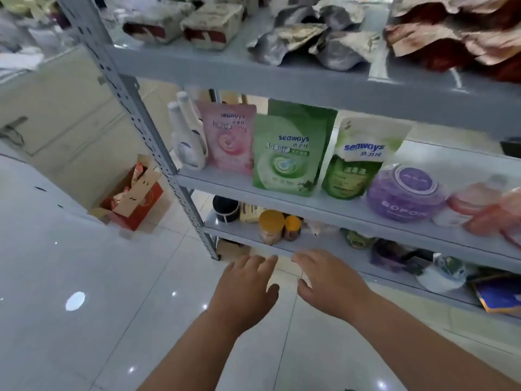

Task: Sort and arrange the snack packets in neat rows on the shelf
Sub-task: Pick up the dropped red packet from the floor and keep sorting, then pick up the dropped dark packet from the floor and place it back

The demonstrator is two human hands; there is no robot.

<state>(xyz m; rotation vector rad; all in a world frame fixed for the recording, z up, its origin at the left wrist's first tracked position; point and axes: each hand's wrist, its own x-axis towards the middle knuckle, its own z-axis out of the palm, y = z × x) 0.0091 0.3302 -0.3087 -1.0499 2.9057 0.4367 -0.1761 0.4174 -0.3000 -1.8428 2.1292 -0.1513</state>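
Reaching out low, you've got both hands in front of the rack: left hand (242,289) and right hand (327,283) side by side, palms down, each grip wide with fingers spread and nothing in it. They hover near the front edge of the lower shelf (282,245), not touching it as far as I can tell.

The snack packets (318,38) sit well above, on the top shelf (197,62): a crumpled silver heap in the middle, red-brown packets (456,38) piled to the right, boxes (210,24) to the left. No rows there yet, so the sorting looks barely begun (my read).

The middle shelf (324,204) carries upright pouches (287,153) facing forward, labels readable, which is the look you want up top.

Empty, open hands suit a first pick; I'd judge you need to lift them to that heap.
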